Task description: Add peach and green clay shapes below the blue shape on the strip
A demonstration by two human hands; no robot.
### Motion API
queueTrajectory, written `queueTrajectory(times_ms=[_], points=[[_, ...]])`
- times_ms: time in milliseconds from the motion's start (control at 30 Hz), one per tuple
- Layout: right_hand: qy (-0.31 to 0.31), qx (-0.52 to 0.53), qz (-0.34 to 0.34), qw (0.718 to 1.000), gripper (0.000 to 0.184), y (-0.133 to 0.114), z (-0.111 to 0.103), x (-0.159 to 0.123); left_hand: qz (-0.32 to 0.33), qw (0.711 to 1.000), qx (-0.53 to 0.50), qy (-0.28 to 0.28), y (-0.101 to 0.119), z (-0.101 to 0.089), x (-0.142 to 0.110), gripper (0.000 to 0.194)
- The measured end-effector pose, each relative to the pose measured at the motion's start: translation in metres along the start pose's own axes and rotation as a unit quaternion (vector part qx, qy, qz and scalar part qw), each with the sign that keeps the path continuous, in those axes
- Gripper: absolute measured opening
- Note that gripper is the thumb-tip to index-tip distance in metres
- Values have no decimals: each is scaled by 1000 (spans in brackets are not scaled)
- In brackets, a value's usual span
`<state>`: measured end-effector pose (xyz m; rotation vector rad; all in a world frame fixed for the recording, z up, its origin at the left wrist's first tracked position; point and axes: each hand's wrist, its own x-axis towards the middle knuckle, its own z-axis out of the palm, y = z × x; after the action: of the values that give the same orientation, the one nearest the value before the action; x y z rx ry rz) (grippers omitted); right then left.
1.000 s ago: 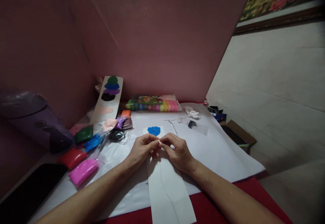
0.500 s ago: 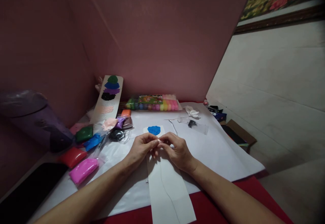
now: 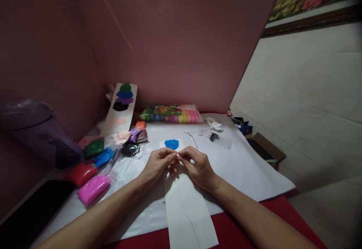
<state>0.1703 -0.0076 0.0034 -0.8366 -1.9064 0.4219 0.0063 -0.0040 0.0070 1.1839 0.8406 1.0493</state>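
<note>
Left hand (image 3: 155,166) and right hand (image 3: 200,170) pinching a tiny pale piece (image 3: 177,156), perhaps clay, over a white card (image 3: 188,211), blue patch (image 3: 171,144) at its far end, bright packets (image 3: 93,190) crowding left, metal tool (image 3: 192,140) right

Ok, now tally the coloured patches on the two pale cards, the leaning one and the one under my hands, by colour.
Green patch: 1
Blue: 2, the leaning card's blue patch and the near blue patch
Purple patch: 1
Black patch: 1
Peach patch: 1
Total: 6
</note>
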Motion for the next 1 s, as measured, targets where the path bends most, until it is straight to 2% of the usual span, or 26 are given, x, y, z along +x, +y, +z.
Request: queueTrajectory(times_ms=[133, 233, 500, 700, 867, 1000], points=[[-13, -6, 8, 1000, 8, -1, -1, 0, 8, 1000, -3, -4, 1, 0, 0, 21], [-14, -1, 26, 1000, 5, -2, -1, 0, 23, 1000, -7, 14, 1, 1, 0, 19], [46, 72, 134, 987, 11, -1, 0, 2, 21, 994, -49, 92, 4, 4, 0, 23], [47, 102, 193, 975, 10, 3, 2, 1, 0, 997, -25, 75, 4, 2, -1, 20], [-2, 92, 153, 984, 10, 0, 2, 2, 23, 998, -8, 49, 1, 0, 0, 18], [-20, 75, 106, 991, 11, 0, 2, 0, 38, 999, -9, 32, 1, 0, 0, 24]])
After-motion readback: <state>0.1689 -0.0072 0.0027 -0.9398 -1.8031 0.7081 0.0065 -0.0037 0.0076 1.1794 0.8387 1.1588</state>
